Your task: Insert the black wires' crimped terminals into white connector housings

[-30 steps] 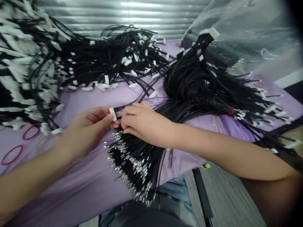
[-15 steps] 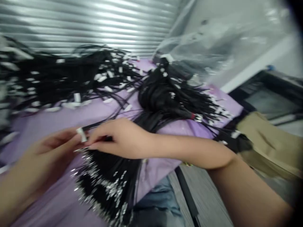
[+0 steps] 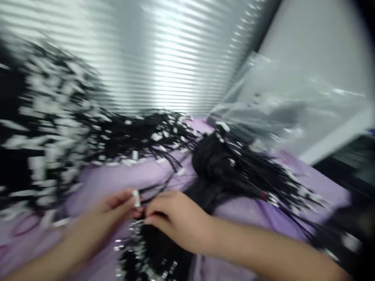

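Observation:
The picture is smeared by motion. My left hand pinches a small white connector between thumb and fingers. My right hand is closed just to the right of it, fingertips against the connector, resting on a bundle of black wires with silver metal tips. What the right fingers hold is hidden. Thin black wires run from the connector toward a big black wire bundle on the purple cloth.
A large heap of black wires with white connectors fills the left and back. Clear plastic bags lie at the back right. A ribbed metal shutter stands behind. Red rubber bands lie blurred at the far left.
The head camera has tilted up and swung, so more of the shutter shows. Both hands stay together at the connector and sit lower in the picture.

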{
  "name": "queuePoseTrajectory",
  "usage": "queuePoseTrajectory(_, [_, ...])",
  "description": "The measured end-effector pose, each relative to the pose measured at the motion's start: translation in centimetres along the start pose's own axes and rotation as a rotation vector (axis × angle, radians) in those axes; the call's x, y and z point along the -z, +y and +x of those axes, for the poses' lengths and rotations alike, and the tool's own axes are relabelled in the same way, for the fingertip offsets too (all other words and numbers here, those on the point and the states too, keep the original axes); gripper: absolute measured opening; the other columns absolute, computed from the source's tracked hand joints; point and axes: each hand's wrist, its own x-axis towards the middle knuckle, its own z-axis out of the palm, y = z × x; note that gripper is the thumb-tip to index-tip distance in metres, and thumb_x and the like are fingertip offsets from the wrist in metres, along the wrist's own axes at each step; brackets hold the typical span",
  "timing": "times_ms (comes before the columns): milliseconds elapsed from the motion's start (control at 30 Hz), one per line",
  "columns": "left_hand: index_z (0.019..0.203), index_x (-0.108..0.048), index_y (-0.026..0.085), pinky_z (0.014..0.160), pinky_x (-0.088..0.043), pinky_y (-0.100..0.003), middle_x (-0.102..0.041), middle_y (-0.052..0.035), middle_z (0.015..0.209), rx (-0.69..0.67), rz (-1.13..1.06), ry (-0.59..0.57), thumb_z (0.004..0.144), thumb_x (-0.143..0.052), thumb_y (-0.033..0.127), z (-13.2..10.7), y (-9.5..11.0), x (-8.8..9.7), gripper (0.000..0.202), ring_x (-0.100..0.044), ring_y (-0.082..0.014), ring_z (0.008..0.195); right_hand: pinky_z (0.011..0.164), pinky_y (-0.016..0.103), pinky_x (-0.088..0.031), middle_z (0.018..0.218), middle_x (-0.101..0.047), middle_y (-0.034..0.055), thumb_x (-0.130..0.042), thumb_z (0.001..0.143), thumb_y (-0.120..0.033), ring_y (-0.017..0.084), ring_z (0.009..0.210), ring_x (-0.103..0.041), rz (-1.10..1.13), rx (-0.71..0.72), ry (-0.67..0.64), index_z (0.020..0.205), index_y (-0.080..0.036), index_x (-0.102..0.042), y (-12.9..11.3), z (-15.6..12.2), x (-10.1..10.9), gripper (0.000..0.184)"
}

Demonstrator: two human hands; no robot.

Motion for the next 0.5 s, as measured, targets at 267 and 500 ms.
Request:
queuePoseTrajectory(267, [0.078, -0.062, 0.013, 0.064, -0.047, -0.015, -0.062, 0.0012, 0.07, -0.117, -0.144, -0.019, 0.072, -0.067, 0.028, 0.1, 1.8, -1.7, 0.017, -0.057, -0.0052, 0.063, 0.064, 0.023, -0.042, 0.077, -0.063, -0.0006, -0.04, 0.088, -0.015, 0.011, 0.068, -0.056, 0.028, -0.181, 0.047, 0.081, -0.019, -0.058, -1.1, 1.0, 0.6, 0.019])
queuePoseTrajectory(500, [0.083, -0.066, 0.016, 0.069, -0.049, -0.012, -0.067, 0.0005, 0.076, -0.077, -0.126, -0.059, 0.074, -0.066, 0.024, -0.3, 1.2, -1.2, 0.013, -0.061, -0.0049, 0.069, 0.064, 0.021, -0.039, 0.076, -0.066, -0.0028, -0.053, 0.08, -0.015, 0.009, 0.07, -0.057, 0.003, -0.197, 0.076, 0.077, -0.018, -0.066, 0.0, 2.0, 0.6, 0.014])
